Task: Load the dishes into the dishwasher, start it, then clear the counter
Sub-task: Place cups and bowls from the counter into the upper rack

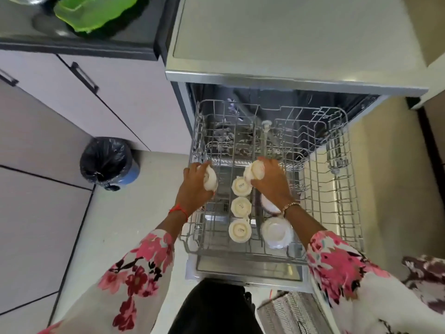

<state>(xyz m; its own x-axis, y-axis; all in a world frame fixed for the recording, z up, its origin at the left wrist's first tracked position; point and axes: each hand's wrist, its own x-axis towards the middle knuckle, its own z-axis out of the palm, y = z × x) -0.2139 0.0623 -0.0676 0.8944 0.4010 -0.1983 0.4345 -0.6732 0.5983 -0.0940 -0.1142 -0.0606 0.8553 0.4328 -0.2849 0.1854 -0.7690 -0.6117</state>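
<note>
The dishwasher's upper wire rack (337,179) is pulled out over the open door. Three cream cups stand upside down in a row in its middle; the nearest cup (239,230) shows its base. Beside them on the right lie two white bowls (275,231), also upside down. My left hand (195,186) holds a cream cup (210,180) over the rack's left part. My right hand (271,182) grips another cream cup (255,171) just beyond the far end of the row.
A black-lined bin (108,162) stands on the floor to the left. Above it runs a dark counter (79,44) carrying a green plastic item (96,13). A pale counter top (289,32) covers the dishwasher. A cutlery basket (291,312) sits near my right.
</note>
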